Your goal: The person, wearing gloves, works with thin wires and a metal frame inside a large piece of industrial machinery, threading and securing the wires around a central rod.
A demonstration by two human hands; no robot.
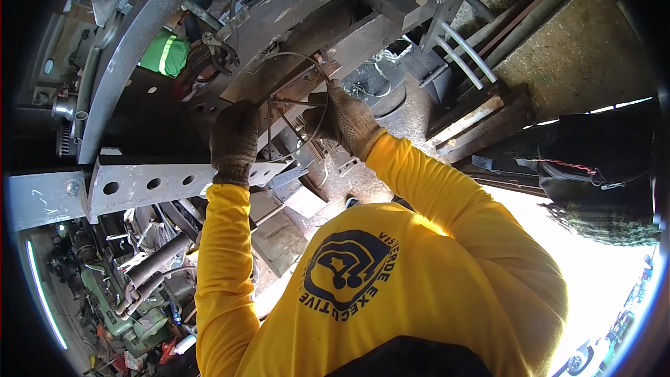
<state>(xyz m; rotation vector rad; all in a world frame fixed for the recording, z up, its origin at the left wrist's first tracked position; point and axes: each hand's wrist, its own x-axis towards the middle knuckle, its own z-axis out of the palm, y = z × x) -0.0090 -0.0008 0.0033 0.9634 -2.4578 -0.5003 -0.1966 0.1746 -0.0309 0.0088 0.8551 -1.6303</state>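
Note:
Between my hands is a thin metal wire hoop with straight rods across it (296, 102). My left hand (236, 141), in a brown knit work glove, is closed at the hoop's left side; its fingertips are hidden. Gloved in the same way, my right hand (352, 120) has its fingers wrapped round the right side of the hoop. Beneath it lies a rusty brown steel plate (301, 86) on heavy grey beams. Pliers-like locking grips (222, 54) lie just beyond my left hand.
A grey steel channel with round holes (139, 180) runs under my left forearm. A large curved steel bar (112, 91) arches at left, beside a green cloth bundle (165, 52). Metal tubes (466, 56) jut out at the right. Scrap and a green machine (112, 300) crowd the lower left.

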